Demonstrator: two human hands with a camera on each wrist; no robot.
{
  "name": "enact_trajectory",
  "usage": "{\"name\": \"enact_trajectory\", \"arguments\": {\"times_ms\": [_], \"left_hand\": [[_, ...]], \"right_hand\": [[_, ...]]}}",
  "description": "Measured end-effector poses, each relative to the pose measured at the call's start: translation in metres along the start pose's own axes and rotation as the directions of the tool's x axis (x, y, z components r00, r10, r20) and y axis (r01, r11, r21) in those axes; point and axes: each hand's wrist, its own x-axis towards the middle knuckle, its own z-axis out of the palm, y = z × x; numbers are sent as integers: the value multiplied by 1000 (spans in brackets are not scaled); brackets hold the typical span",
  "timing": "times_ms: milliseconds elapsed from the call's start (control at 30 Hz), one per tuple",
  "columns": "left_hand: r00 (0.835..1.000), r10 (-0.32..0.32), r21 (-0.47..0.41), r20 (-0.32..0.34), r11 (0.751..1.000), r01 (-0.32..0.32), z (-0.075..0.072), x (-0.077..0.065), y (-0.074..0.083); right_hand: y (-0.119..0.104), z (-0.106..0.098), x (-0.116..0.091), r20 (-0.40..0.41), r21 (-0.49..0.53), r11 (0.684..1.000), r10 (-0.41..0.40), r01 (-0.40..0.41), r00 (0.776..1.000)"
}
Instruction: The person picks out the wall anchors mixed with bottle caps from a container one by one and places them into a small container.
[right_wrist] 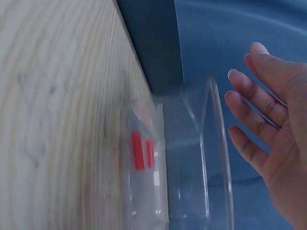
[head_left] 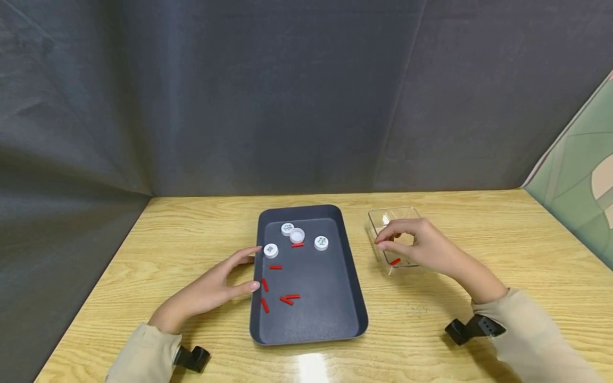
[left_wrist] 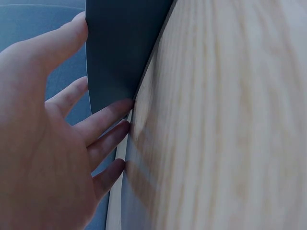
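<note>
touching tray [head_left: 325,298]: left hand [head_left: 213,287]; inside: four caps [head_left: 321,243]; six red sticks [head_left: 275,267]

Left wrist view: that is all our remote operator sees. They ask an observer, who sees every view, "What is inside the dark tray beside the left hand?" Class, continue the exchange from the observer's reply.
Observer: The dark tray contains four round white caps and several small red pieces.
Operator: I see only the left hand. Where is the other?
Observer: The right hand is above a clear box, to the right of the tray.
Operator: Does that box have anything in it?
Observer: Yes, at least one red piece lies inside.
</note>
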Motion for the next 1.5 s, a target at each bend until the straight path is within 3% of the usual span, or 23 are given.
{"name": "enact_trajectory", "arguments": {"times_ms": [167, 333, 500, 900, 1200, 1500], "left_hand": [[1000, -8, -4, 4, 1000, 8, 2, 0, 1], [1000, -15, 7, -5, 1000, 15, 1, 1, 1], [1000, -17, 13, -6, 1000, 17, 0, 0, 2], [1000, -21, 14, -2, 1000, 21, -2, 0, 4], [1000, -5, -22, 5, 1000, 5, -3, -1, 4], [1000, -16, -10, 8, 1000, 16, -3, -1, 3]], "right_hand": [[-12, 7, -1, 23, 59, 998, -31, 30, 999], [-21, 17, 4, 18, 14, 993, -115, 115, 993], [-28, 28, 7, 34, 50, 987, -153, 151, 988], [-43, 45, 16, 112, 106, 985, -147, 135, 983], [-48, 56, 26, 178, 133, 979, -178, 156, 968], [-53, 70, 33, 190, 117, 969, -237, 218, 953]]}}
